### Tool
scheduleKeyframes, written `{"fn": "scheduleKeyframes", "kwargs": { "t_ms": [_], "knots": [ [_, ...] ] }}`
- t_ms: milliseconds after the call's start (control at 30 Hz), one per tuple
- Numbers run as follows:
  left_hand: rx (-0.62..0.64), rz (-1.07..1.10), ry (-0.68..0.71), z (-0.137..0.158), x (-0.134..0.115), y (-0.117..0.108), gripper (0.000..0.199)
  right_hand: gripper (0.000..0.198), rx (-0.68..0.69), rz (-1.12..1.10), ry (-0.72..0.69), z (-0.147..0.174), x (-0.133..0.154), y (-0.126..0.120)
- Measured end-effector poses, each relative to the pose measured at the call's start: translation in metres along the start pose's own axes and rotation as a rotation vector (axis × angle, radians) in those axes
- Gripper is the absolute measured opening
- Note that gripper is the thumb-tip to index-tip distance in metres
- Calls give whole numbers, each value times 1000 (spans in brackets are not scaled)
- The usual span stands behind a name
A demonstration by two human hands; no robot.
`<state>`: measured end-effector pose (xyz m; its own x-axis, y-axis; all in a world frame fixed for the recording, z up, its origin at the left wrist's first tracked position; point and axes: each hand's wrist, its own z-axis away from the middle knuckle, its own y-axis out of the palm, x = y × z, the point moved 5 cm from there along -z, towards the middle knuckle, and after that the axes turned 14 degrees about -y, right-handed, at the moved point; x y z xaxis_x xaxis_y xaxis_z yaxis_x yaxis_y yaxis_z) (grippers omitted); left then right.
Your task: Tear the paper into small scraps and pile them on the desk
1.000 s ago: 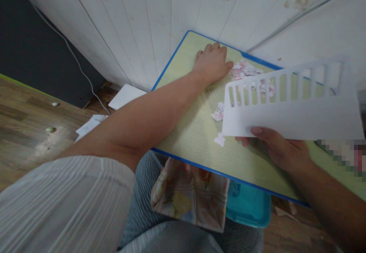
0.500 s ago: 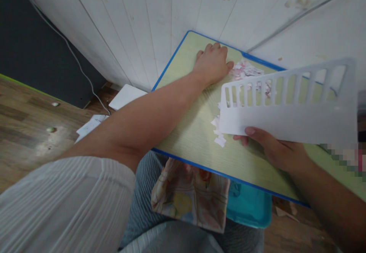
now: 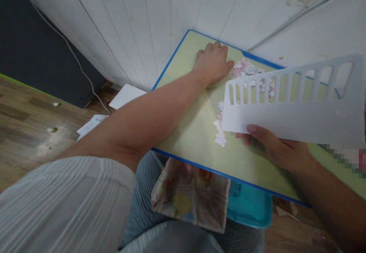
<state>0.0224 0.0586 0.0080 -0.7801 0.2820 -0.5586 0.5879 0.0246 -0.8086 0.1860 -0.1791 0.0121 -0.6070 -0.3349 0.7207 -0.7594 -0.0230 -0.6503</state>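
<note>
My right hand (image 3: 274, 146) grips the lower edge of a white plastic panel (image 3: 265, 117) with a row of slots along its upper part. The panel stands tilted above the pale green tabletop (image 3: 188, 135), which has a blue rim. At the far end of the table my left hand (image 3: 212, 62) rests palm down, its thumb apart from the fingers, holding nothing. Next to that thumb lies a heap of torn paper scraps (image 3: 247, 69), partly seen through the slots. More paper scraps (image 3: 220, 136) trail by the panel's left end, some hidden behind it.
A white plank wall (image 3: 160, 20) borders the table's far side. Below the near edge are a flowered cloth (image 3: 191, 203) on my lap and a turquoise plastic tray (image 3: 251, 207). On the left, a cable (image 3: 77, 60) hangs beside a dark panel, with papers (image 3: 90, 125) on the floor.
The slotted panel has shifted slightly to the right with my right hand, uncovering a little more of the scraps at its left end. My left hand stays in place.
</note>
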Motion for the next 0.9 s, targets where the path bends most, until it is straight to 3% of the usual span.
{"fn": "scheduleKeyframes", "kwargs": {
  "t_ms": [367,533,700,800,900],
  "knots": [
    [-25,-43,1,0,-1,0,19,34,-107,-64,17,3,-8,-12],
    [-21,-57,-15,1,-1,-2,20,41,-103,-117,20,-2,-2,-14],
    [-19,-37,-28,1,0,-3,18,44,-69,10,39,0,-1,-13],
    [-31,-51,-25,0,0,-1,16,44,-14,10,46,5,-6,-12],
    [-55,-77,-6,-1,-1,0,18,48,-44,-1,34,5,-7,-14]
  ]
}}
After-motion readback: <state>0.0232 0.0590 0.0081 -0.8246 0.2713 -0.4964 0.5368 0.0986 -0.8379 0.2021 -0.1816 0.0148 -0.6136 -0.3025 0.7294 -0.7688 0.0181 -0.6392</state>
